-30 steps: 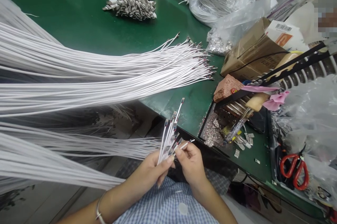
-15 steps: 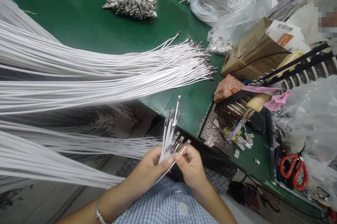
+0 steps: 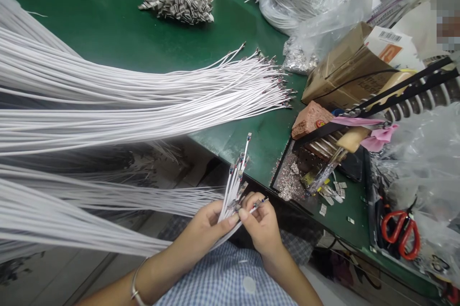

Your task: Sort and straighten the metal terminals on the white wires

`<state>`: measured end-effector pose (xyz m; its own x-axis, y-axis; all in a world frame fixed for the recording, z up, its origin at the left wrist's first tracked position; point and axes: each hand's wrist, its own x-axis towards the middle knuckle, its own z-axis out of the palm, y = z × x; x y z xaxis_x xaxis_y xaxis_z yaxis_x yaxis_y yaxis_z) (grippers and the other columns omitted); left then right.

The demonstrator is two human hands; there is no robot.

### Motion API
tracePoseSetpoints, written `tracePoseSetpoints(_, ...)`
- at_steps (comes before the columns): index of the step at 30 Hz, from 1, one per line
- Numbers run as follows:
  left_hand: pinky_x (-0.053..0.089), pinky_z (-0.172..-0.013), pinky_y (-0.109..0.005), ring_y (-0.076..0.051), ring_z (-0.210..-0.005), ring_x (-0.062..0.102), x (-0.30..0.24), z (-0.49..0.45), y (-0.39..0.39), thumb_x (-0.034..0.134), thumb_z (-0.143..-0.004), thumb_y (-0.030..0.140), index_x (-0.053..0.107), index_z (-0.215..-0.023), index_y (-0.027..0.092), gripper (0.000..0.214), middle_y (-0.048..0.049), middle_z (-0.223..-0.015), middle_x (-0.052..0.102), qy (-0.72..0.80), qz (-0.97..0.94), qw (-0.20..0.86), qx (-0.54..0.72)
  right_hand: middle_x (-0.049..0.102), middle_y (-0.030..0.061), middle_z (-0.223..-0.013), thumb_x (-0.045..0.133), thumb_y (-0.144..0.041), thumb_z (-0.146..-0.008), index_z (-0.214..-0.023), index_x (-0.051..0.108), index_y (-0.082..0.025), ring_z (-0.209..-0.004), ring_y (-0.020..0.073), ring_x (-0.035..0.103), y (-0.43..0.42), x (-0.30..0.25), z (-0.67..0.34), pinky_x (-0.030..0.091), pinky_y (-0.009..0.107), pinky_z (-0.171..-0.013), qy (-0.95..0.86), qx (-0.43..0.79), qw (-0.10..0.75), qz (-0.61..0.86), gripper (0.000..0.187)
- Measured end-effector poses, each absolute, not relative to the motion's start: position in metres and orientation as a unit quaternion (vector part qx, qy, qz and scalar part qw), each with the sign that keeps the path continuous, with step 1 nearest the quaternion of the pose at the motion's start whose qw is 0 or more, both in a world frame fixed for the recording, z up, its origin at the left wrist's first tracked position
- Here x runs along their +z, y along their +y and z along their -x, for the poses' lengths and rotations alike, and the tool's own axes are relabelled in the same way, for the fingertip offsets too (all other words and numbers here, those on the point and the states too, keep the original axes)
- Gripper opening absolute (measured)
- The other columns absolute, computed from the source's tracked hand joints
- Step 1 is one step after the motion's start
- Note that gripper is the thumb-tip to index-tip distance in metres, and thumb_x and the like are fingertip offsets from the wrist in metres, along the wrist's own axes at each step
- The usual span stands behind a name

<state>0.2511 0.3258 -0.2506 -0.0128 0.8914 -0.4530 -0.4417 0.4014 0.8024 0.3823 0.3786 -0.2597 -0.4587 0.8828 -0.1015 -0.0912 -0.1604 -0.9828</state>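
Two hands met near the desk [image 3: 118, 33] edge: left hand [image 3: 206, 227] clamped a fan of white cables [image 3: 233, 186], tips pointing far; right hand [image 3: 262, 224] fingers [image 3: 246, 214] pinched one cable [image 3: 259, 204] just right of it.

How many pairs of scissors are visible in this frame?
1. The red-handled scissors lie at the right end of the green table, beside clear plastic bags. More could be hidden under the bags and clutter there.
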Motion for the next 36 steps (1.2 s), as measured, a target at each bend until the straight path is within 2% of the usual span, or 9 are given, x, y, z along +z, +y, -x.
tracePoseSetpoints(4, 0.040, -0.066, -0.025, -0.016, -0.069, 0.053, -0.251, -0.251, 0.326, 0.069, -0.069, 0.033, 0.067, -0.076, 0.015, 0.019, 0.0001, -0.071, 0.062, 0.493, -0.231, 0.681, 0.491, 0.048, -0.0021, -0.066, 0.061, -0.036, -0.079, -0.079, 0.051, -0.019, -0.057, 0.0114, 0.043, 0.380, -0.263, -0.384, 0.037, 0.021, -0.052, -0.523, 0.650, 0.369, 0.409, 0.019)
tracePoseSetpoints(7, 0.038, -0.055, -0.023, -0.012, -0.056, 0.048, -0.253, -0.252, 0.325, 0.069, -0.070, 0.035, 0.062, -0.069, 0.015, 0.021, 0.0029, -0.058, 0.056, 0.500, -0.220, 0.687, 0.480, 0.046, -0.0028, -0.062, 0.057, -0.033, -0.083, -0.070, 0.051, -0.018, -0.055, 0.0104, 0.041, 0.379, -0.268, -0.387, 0.034, 0.021, -0.053, -0.515, 0.656, 0.379, 0.401, 0.021)
tracePoseSetpoints(9, 0.037, -0.052, -0.022, -0.011, -0.052, 0.047, -0.255, -0.252, 0.324, 0.068, -0.072, 0.035, 0.061, -0.071, 0.015, 0.021, 0.0041, -0.056, 0.054, 0.498, -0.206, 0.691, 0.482, 0.043, -0.0035, -0.060, 0.055, -0.031, -0.084, -0.064, 0.048, -0.017, -0.054, 0.0099, 0.038, 0.379, -0.271, -0.389, 0.033, 0.021, -0.053, -0.500, 0.671, 0.385, 0.391, 0.025)
tracePoseSetpoints(15, 0.042, -0.069, -0.023, -0.014, -0.072, 0.054, -0.263, -0.251, 0.324, 0.067, -0.074, 0.027, 0.065, -0.086, 0.017, 0.015, 0.0014, -0.077, 0.063, 0.476, -0.235, 0.674, 0.514, 0.044, -0.0033, -0.061, 0.055, -0.027, -0.084, -0.064, 0.049, -0.017, -0.056, 0.0100, 0.038, 0.379, -0.267, -0.388, 0.032, 0.022, -0.055, -0.518, 0.675, 0.371, 0.373, 0.023)
tracePoseSetpoints(18, 0.043, -0.074, -0.025, -0.016, -0.079, 0.056, -0.264, -0.251, 0.324, 0.067, -0.075, 0.027, 0.066, -0.088, 0.017, 0.016, -0.0003, -0.082, 0.065, 0.471, -0.250, 0.674, 0.512, 0.048, -0.0027, -0.067, 0.060, -0.026, -0.079, -0.078, 0.056, -0.018, -0.060, 0.0106, 0.044, 0.380, -0.262, -0.386, 0.036, 0.021, -0.057, -0.542, 0.666, 0.360, 0.365, 0.008)
tracePoseSetpoints(21, 0.043, -0.075, -0.025, -0.016, -0.081, 0.056, -0.265, -0.251, 0.324, 0.068, -0.073, 0.026, 0.064, -0.092, 0.018, 0.020, -0.0004, -0.085, 0.065, 0.471, -0.245, 0.671, 0.518, 0.051, -0.0024, -0.070, 0.060, -0.023, -0.078, -0.086, 0.058, -0.020, -0.060, 0.0101, 0.046, 0.381, -0.260, -0.386, 0.038, 0.020, -0.056, -0.556, 0.657, 0.343, 0.375, 0.008)
tracePoseSetpoints(23, 0.042, -0.071, -0.023, -0.013, -0.076, 0.055, -0.265, -0.252, 0.324, 0.070, -0.072, 0.025, 0.062, -0.092, 0.018, 0.022, 0.0009, -0.083, 0.064, 0.470, -0.234, 0.668, 0.528, 0.051, -0.0021, -0.069, 0.059, -0.024, -0.079, -0.080, 0.057, -0.019, -0.059, 0.0099, 0.046, 0.382, -0.259, -0.388, 0.038, 0.020, -0.056, -0.564, 0.648, 0.336, 0.388, 0.005)
tracePoseSetpoints(28, 0.036, -0.048, -0.017, -0.008, -0.051, 0.043, -0.265, -0.253, 0.323, 0.068, -0.073, 0.031, 0.056, -0.078, 0.016, 0.020, 0.0060, -0.059, 0.051, 0.454, -0.225, 0.695, 0.511, 0.046, -0.0030, -0.064, 0.060, -0.029, -0.079, -0.072, 0.052, -0.018, -0.056, 0.0095, 0.039, 0.384, -0.260, -0.391, 0.034, 0.020, -0.052, -0.561, 0.658, 0.327, 0.381, 0.015)
tracePoseSetpoints(36, 0.038, -0.046, -0.020, -0.009, -0.047, 0.045, -0.256, -0.250, 0.324, 0.063, -0.075, 0.041, 0.053, -0.072, 0.015, 0.028, 0.0040, -0.054, 0.052, 0.468, -0.260, 0.696, 0.479, 0.048, 0.0002, -0.076, 0.062, -0.027, -0.078, -0.081, 0.056, -0.019, -0.063, 0.0115, 0.044, 0.385, -0.261, -0.394, 0.035, 0.022, -0.056, -0.535, 0.713, 0.342, 0.298, 0.011)
